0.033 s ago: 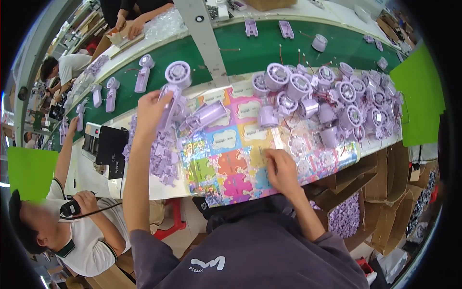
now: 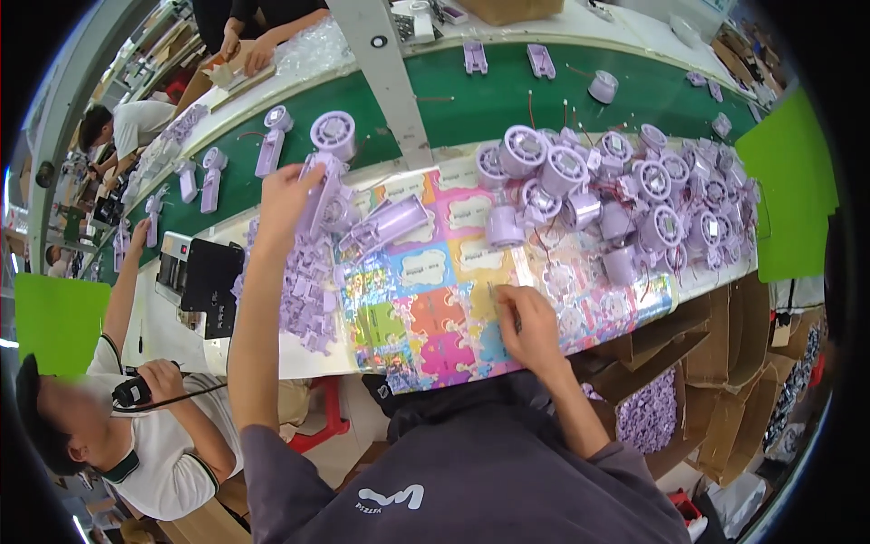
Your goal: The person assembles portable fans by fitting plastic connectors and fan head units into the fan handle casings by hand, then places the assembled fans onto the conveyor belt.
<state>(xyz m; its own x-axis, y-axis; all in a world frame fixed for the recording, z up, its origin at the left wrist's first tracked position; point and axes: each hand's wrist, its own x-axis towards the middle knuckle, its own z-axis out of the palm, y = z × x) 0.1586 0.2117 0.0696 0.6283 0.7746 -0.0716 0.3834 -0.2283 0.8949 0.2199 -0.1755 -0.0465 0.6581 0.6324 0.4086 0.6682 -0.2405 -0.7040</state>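
Note:
Up at the left of the mat, my left hand (image 2: 286, 198) grips a light purple handheld fan (image 2: 333, 136) by its handle, with the round head upward. More purple fan parts lie right under and beside that hand, among them an open handle shell (image 2: 391, 225) on the mat. My right hand (image 2: 528, 328) is lower and to the right, over the colourful printed sheet (image 2: 439, 313). Its fingers are curled in, and whatever may be between them is hidden. Beyond it is a heap of purple fan heads (image 2: 654, 181) with thin red wires.
A green conveyor belt (image 2: 494, 100) runs behind the table, carrying several fan parts. A grey metal post (image 2: 385, 82) stands between. Small purple pieces (image 2: 304, 304) are piled by a black plate (image 2: 211, 288). At left, a co-worker (image 2: 154, 435) holds a black tool. Cardboard boxes (image 2: 716, 354) stand at right.
The whole view has shifted very slightly. My left hand keeps its hold on the fan, and my right hand stays curled over the sheet, a touch further left.

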